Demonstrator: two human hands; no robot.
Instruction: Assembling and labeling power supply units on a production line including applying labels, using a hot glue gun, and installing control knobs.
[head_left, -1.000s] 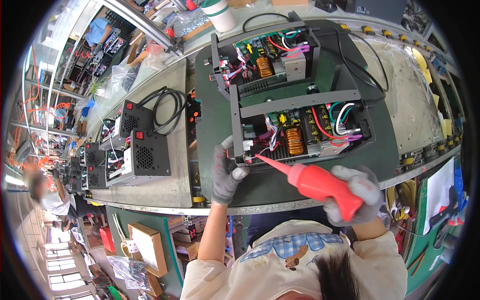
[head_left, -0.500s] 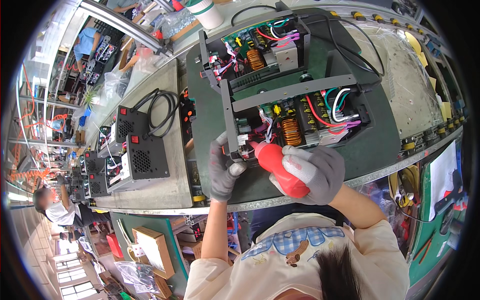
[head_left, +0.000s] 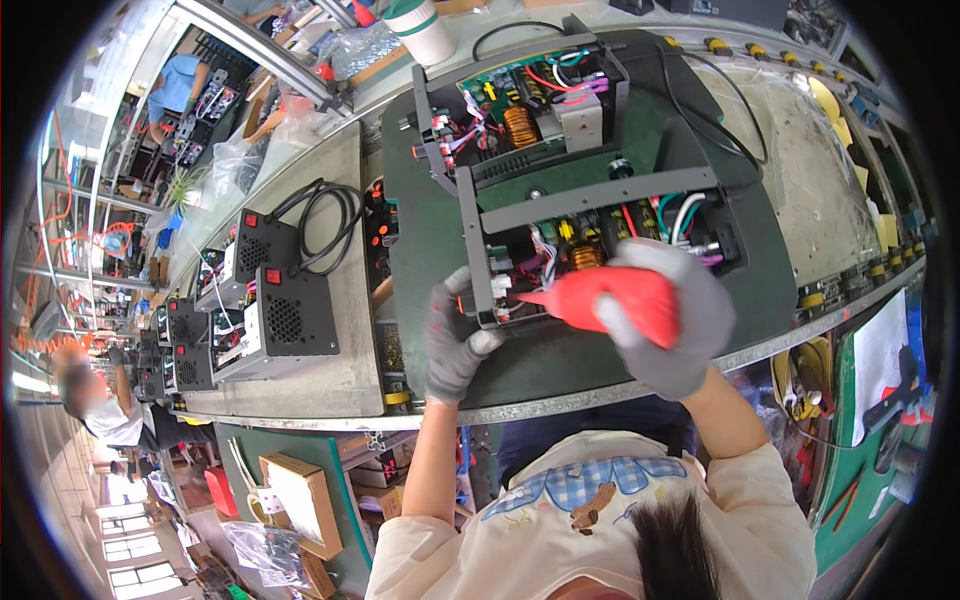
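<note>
A dark metal-framed electronic unit (head_left: 600, 196) lies near me with its inside exposed: a copper coil (head_left: 586, 257), circuit parts and coloured wires. My gloved left hand (head_left: 450, 340) grips the left end of this unit, thumb in front and fingers round the end panel. In my gloved right hand (head_left: 700, 320) is a red squeeze bottle (head_left: 630, 298), tilted nearly flat. Its pointed nozzle reaches in among the small parts by the left end panel. Whether the tip touches anything cannot be made out. Both gloves are grey with pale fingertips.
Behind stands a second open unit (head_left: 580, 130) on the same dark green mat (head_left: 425, 250). Black cables (head_left: 715, 85) loop at the back right. Several closed black units (head_left: 290, 315) stand on the left, one with a coiled cord. A white cup (head_left: 425, 38) is at the back.
My right hand and the red bottle have swung rightward and up, and the bottle now lies flatter. The near unit and my left hand have shifted slightly right.
</note>
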